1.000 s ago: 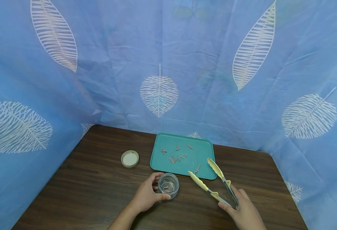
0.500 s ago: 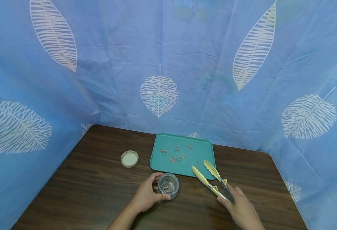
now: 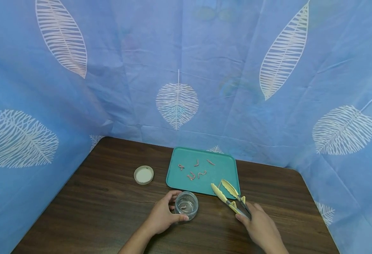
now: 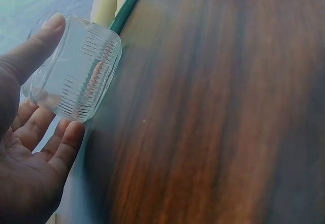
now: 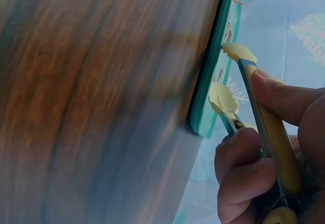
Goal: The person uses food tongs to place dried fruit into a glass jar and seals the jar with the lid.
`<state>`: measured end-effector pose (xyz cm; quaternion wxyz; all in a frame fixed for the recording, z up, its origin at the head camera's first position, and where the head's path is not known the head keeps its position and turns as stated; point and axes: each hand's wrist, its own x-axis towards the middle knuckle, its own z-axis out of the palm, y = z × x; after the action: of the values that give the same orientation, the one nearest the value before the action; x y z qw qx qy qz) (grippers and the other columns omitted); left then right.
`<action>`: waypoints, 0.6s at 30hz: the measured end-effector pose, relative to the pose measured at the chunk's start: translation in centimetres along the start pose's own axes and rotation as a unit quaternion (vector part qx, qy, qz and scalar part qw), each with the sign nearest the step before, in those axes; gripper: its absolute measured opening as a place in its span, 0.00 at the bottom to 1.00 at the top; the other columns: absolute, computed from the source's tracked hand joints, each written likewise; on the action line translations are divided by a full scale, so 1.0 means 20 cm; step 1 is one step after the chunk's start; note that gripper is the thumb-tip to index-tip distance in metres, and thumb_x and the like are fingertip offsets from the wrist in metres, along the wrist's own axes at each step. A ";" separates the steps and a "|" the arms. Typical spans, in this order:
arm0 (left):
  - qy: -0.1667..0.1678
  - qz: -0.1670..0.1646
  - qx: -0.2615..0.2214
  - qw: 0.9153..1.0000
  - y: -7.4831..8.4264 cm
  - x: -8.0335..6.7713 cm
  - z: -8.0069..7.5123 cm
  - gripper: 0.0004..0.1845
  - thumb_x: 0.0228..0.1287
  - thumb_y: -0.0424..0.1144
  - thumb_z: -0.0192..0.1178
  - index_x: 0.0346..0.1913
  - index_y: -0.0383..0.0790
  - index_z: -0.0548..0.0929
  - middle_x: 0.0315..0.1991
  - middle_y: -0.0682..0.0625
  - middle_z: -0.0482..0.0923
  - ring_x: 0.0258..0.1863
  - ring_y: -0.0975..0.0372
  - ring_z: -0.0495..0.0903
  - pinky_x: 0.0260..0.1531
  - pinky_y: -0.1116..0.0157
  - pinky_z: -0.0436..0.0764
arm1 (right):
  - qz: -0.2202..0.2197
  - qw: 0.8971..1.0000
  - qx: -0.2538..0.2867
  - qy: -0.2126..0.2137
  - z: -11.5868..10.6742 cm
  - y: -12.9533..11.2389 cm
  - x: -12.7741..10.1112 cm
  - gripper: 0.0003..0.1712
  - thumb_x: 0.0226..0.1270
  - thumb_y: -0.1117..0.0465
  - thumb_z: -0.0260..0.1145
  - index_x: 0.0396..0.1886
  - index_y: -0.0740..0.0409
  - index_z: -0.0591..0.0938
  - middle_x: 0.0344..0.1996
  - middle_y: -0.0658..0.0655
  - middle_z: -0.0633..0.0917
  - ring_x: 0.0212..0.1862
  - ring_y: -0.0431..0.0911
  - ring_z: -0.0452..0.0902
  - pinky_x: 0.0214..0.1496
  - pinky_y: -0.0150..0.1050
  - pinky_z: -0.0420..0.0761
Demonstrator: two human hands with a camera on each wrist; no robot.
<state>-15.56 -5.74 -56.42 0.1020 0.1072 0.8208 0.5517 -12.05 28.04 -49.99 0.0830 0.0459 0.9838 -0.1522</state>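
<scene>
My left hand [image 3: 161,216] grips a small clear glass jar [image 3: 186,205] standing on the brown table; a pinkish worm-like piece lies inside. In the left wrist view thumb and fingers curl round the ribbed jar [image 4: 76,71]. My right hand [image 3: 258,225] holds yellow tongs [image 3: 228,194], their tips close together over the near right corner of a teal tray [image 3: 224,164]. Several pink worm-like pieces [image 3: 201,173] lie on the tray. The right wrist view shows the tongs [image 5: 238,87] at the tray's edge [image 5: 210,76].
A round white jar lid [image 3: 143,175] lies on the table left of the tray. Blue leaf-print cloth [image 3: 176,70] walls the table on the back and both sides. The table's wood surface [image 3: 109,197] stretches left and toward me.
The tongs have moved left and forward to the tray's near right corner and their tips have closed together. The left hand and jar have stayed put.
</scene>
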 end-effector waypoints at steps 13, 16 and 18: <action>-0.002 -0.001 0.000 1.000 0.00 0.00 0.00 0.47 0.51 0.46 0.88 0.74 0.46 0.76 0.64 0.44 0.84 0.59 0.54 0.83 0.53 0.65 0.85 | -0.017 1.000 -0.006 0.014 -0.01 -0.02 0.00 0.41 0.77 0.45 0.72 0.73 0.72 0.76 0.50 0.60 0.85 0.33 0.45 0.71 0.32 0.41 0.74; -0.001 -0.002 -0.002 1.000 0.00 0.00 0.00 0.47 0.51 0.46 0.88 0.74 0.46 0.76 0.64 0.45 0.84 0.59 0.54 0.83 0.53 0.64 0.85 | -0.017 1.000 -0.007 0.018 -0.01 -0.03 0.00 0.40 0.76 0.46 0.73 0.73 0.72 0.77 0.51 0.60 0.86 0.34 0.45 0.73 0.34 0.43 0.77; -0.001 -0.003 -0.003 1.000 0.00 0.00 0.00 0.46 0.51 0.46 0.88 0.74 0.46 0.76 0.65 0.45 0.84 0.59 0.54 0.83 0.53 0.64 0.85 | -0.017 1.000 -0.004 0.020 -0.01 -0.04 0.00 0.39 0.76 0.47 0.73 0.73 0.71 0.77 0.49 0.59 0.87 0.34 0.44 0.74 0.34 0.43 0.78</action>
<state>-15.54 -5.79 -56.44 0.1048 0.1049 0.8194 0.5537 -12.25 27.43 -49.63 0.0604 0.0318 0.9865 -0.1488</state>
